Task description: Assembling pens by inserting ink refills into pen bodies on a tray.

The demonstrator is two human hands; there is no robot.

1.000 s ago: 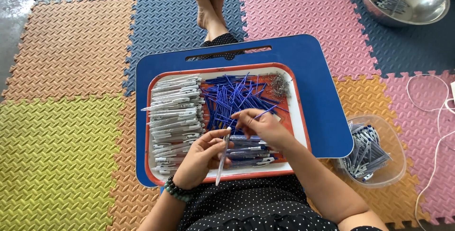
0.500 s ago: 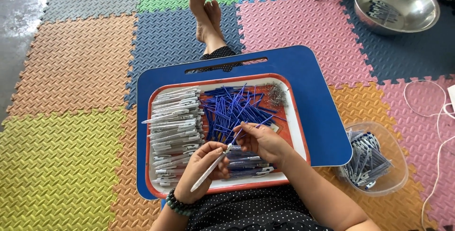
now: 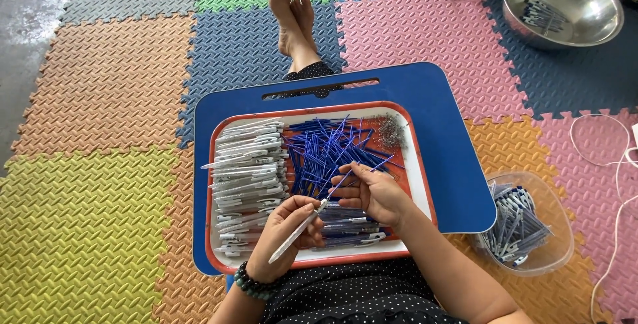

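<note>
White pen barrel (image 3: 294,234) sits gripped in our left hand (image 3: 286,237); our right hand (image 3: 375,194) pinches a blue refill (image 3: 345,179) at its tip, above the tray (image 3: 415,164).

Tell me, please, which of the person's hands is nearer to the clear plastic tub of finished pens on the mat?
Right. The right hand is over the tray's right part, toward the clear tub; the left hand sits farther left, holding a white pen barrel.
</note>
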